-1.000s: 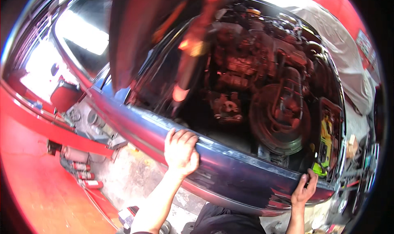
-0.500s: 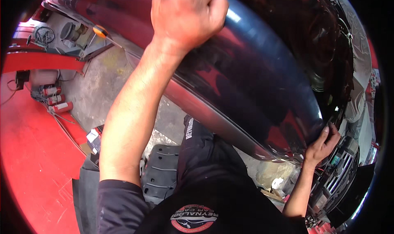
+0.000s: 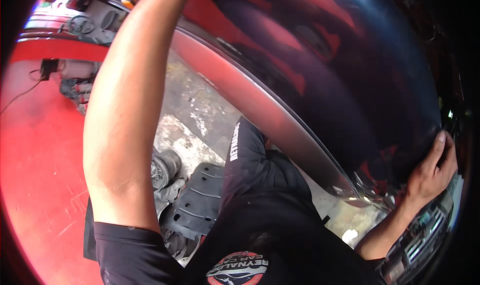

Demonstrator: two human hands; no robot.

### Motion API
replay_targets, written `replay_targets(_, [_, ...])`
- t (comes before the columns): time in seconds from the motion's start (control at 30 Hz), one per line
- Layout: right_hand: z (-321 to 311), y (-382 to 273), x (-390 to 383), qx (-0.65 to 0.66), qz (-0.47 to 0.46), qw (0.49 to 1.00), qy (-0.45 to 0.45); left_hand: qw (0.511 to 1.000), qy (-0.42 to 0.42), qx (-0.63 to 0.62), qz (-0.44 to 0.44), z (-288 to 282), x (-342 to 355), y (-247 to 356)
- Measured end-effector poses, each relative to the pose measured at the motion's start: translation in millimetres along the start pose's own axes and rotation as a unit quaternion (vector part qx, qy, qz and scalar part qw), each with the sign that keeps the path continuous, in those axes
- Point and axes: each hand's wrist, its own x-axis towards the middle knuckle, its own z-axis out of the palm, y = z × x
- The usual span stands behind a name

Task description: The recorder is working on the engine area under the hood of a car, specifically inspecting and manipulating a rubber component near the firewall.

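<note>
A large, glossy dark car body panel (image 3: 330,85), bluish along its far edge, curves across the upper right, with red reflections on it. Its lower border shows a lighter grey band (image 3: 260,105). My right hand (image 3: 434,172) is at the panel's right end, fingers and thumb hooked on its edge; the undersides of the fingers are hidden. My left arm (image 3: 127,100) reaches up past the panel's left part, and its hand lies beyond the top of the picture.
A red car panel (image 3: 45,150) fills the left side. On the concrete floor (image 3: 192,95) near my legs lie a black plastic cover (image 3: 197,200) and a round metal part (image 3: 167,167). Car front parts (image 3: 415,240) stand at lower right.
My left hand has gone up out of the picture. The panel appears larger and further right in view, and my right hand, still at its edge, also appears further right.
</note>
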Motion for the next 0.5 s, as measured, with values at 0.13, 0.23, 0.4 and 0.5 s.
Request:
replay_targets(0.13, [17.2,-13.9,-8.9,0.036,0.006,0.999,0.023,0.996,-0.041,0.011,-0.083,4.3,-17.9,20.5])
replay_targets(0.23, [9.0,-11.4,-14.5,0.11,0.03,0.993,0.004,0.998,-0.064,0.003,-0.001,3.3,-13.8,16.7])
replay_targets(0.4, [-3.8,4.8,-23.8,0.107,0.027,0.993,0.035,0.995,-0.092,0.011,-0.035,-0.6,-21.3,52.5])
replay_targets(0.5, [-11.0,-8.2,-4.3,0.104,0.04,0.993,0.033,0.993,-0.096,0.046,-0.045,-10.4,-7.0,49.5])
